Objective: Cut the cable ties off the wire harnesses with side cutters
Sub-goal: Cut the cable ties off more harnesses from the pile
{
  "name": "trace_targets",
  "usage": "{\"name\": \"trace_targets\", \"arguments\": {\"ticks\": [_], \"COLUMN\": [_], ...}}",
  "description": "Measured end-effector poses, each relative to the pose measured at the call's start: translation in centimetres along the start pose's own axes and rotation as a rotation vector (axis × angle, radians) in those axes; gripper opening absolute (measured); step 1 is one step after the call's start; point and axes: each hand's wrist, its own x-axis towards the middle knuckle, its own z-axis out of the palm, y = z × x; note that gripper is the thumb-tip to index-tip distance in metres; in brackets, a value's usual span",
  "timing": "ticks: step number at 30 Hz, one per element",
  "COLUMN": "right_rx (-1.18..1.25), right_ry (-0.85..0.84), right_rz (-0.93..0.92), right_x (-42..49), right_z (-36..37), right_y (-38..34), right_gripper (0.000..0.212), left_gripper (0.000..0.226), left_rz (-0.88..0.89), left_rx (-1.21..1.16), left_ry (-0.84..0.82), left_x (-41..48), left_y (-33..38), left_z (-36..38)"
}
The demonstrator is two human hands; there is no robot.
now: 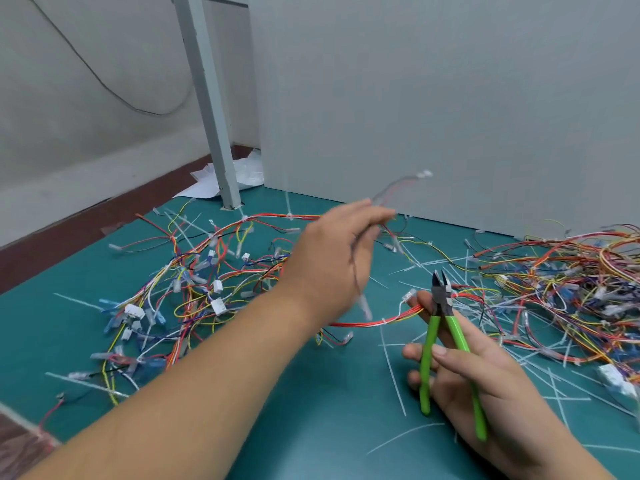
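Soft, even, moderately bright light is falling across the teal surface (311, 403), leaving only faint shadows beneath the forearms. Motion blur is smearing the raised left hand (336, 258) and the wire harness (398, 185) it is pinching, while the right hand (485, 375) and the green side cutters (446, 327) it is gripping are showing crisp. Wide-angle distortion is tilting the grey post (211, 98) and curving lines near the frame's edges.
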Motion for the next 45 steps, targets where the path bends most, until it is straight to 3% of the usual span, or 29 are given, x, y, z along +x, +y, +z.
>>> {"name": "trace_targets", "arguments": {"ticks": [3, 5, 9, 12, 14, 16, 19, 22, 29, 33, 39, 43, 45], "right_rx": [0.039, 0.004, -0.461, -0.555, -0.652, -0.752, -1.135, -1.397, -1.683, -1.643, -1.334, -0.877, -0.721], "right_ry": [0.101, 0.218, 0.405, 0.424, 0.399, 0.306, 0.261, 0.235, 0.009, -0.062, 0.178, 0.382, 0.460], "right_rz": [-0.019, -0.048, 0.005, 0.055, 0.008, -0.064, -0.216, -0.338, -0.239, -0.189, -0.404, -0.434, -0.450], "right_x": [0.4, 0.4, -0.7, -1.9, -2.3, -2.1, 0.6, 5.5, 14.4, 15.4, 15.6, 15.7, 15.6], "right_z": [0.3, 0.2, -0.8, -1.4, -1.4, 0.0, 3.4, 7.2, 9.3, 8.8, 8.7, 8.4, 8.0], "right_y": [-0.4, -1.2, -2.9, -5.2, -7.3, -9.1, -9.8, -8.3, -3.5, -3.0, -4.1, -6.6, -8.1], "right_gripper": [0.060, 0.050, 0.037, 0.028, 0.032, 0.017, 0.030, 0.022, 0.017, 0.017, 0.013, 0.016, 0.014], "left_gripper": [0.031, 0.031, 0.031, 0.031, 0.031, 0.032, 0.030, 0.013, 0.009, 0.013, 0.036, 0.037, 0.054], "left_rz": [-0.053, -0.124, -0.155, -0.159, -0.163, -0.148, -0.108, -0.036, 0.055, 0.015, -0.007, -0.174, -0.321], "left_rx": [0.025, 0.076, 0.083, 0.106, 0.131, 0.168, 0.219, 0.286, 0.411, 0.448, 0.400, 0.419, 0.482], "left_ry": [-0.189, -0.206, -0.221, -0.234, -0.246, -0.281, -0.343, -0.362, -0.352, -0.406, -0.298, -0.048, -0.132], "left_x": [-1.4, -2.4, -4.0, -4.5, -4.7, -4.8, -4.9, -5.1, -5.4, -5.6, -5.9, -5.8, -5.8], "left_y": [0.8, 0.5, 0.1, -0.3, -0.6, -0.6, -0.2, 0.3, 0.4, 0.0, -0.6, -1.4, -2.2], "left_z": [2.3, 3.3, 4.0, 4.0, 4.0, 4.0, 4.2, 4.2, 4.0, 4.0, 4.4, 4.6, 4.9]}}
